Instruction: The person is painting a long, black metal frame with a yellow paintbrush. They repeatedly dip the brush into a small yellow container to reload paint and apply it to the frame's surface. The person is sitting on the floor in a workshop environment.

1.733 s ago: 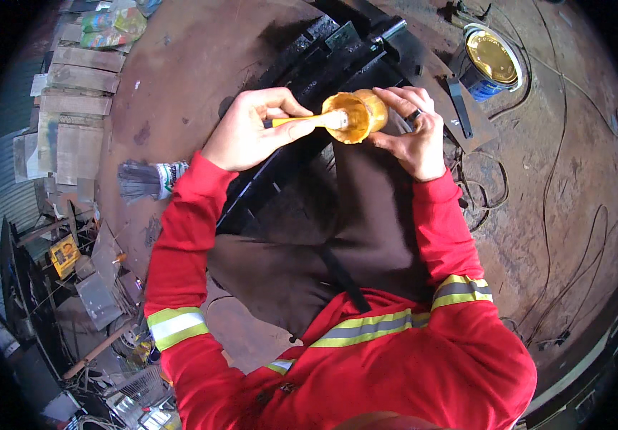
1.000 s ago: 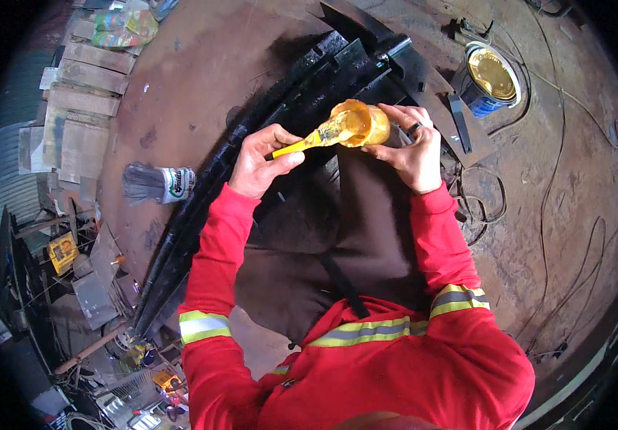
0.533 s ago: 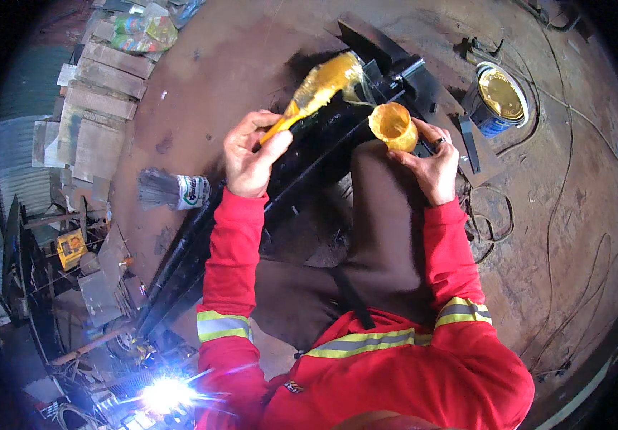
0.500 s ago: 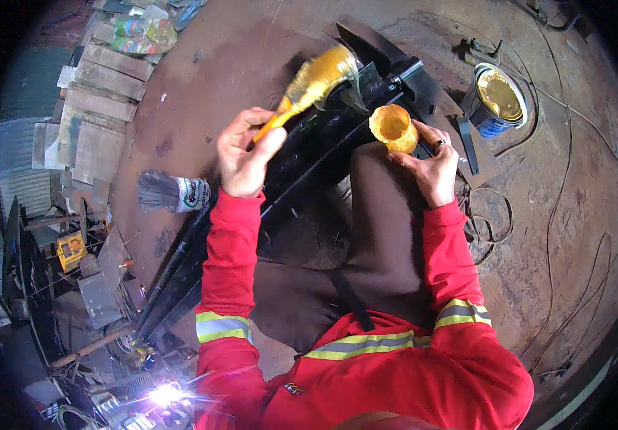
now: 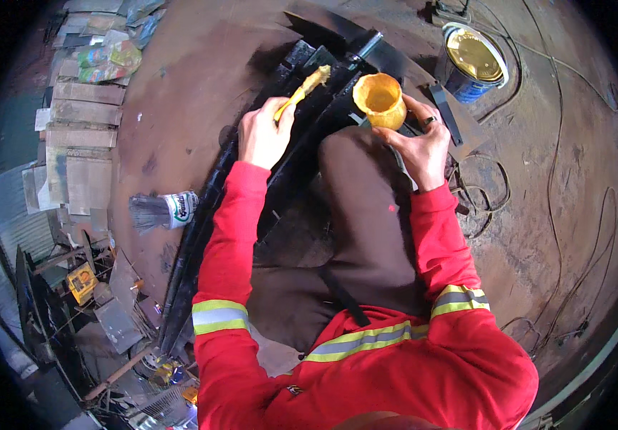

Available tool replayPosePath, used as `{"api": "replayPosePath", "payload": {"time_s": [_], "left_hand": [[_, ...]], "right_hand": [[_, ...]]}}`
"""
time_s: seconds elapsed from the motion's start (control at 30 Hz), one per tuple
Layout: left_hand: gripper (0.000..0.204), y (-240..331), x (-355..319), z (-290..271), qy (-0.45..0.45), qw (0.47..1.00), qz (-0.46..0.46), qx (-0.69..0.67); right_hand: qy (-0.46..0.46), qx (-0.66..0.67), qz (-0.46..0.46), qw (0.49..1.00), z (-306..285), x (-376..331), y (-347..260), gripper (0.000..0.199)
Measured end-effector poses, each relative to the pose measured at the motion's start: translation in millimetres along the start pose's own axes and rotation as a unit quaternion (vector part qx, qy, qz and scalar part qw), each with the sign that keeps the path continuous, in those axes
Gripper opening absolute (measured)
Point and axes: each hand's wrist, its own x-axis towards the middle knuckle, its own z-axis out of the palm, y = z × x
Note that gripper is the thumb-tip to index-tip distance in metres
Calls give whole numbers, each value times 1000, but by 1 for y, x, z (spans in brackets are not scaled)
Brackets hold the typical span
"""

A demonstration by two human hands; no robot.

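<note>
My left hand (image 5: 264,135) is closed round the yellow handle of a brush (image 5: 302,92), whose tan, smeared tip points away from me over a black-painted steel beam (image 5: 296,66). Whether the tip touches the steel I cannot tell. A yellow-orange cup (image 5: 389,117) with an uneven rim is tilted so that its coated inside shows; my right hand (image 5: 427,143) grips it from the right side, a ring on one finger. The cup is above my raised knee, beside the far end of the beam, where a shiny metal rod (image 5: 370,44) sticks out.
A blue bucket (image 5: 459,84) holding yellow matter stands at the far right. Nearer lie a flat black bar (image 5: 446,115) and coiled cables (image 5: 482,188). To the left are a bundle of grey rods (image 5: 150,212), wooden boards (image 5: 88,115) and scrap with a yellow box (image 5: 82,284).
My left hand has lowered the brush toward the steel, and its tip has turned from a large blur to a small shape. The cup stays in my right hand. Bright light at lower left has mostly gone.
</note>
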Motion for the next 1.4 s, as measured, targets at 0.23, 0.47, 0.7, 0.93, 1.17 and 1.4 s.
{"api": "replayPosePath", "payload": {"time_s": [0.23, 0.47, 0.7, 0.93, 1.17, 1.4], "left_hand": [[14, 13, 0, 27, -28, 975, -8, 219], [16, 31, 21, 28, 21, 972, 33, 233], [17, 36, 16, 27, -11, 964, 9, 264], [20, 50, 19, 26, -53, 943, -37, 326], [17, 76, 44, -8, -25, 962, 1, 274], [17, 60, 44, 3, -72, 944, -7, 321]], "right_hand": [[-11, -11, -13, 1000, -6, 3, 1, 62], [1, -11, -4, 1000, -6, 3, 4, 63], [-10, -19, -14, 1000, -5, 4, 7, 62], [2, -7, -10, 1000, -5, 3, 6, 63], [2, -16, -7, 1000, -8, 5, 7, 62], [-8, -5, -11, 1000, -5, 2, 5, 62]]}}
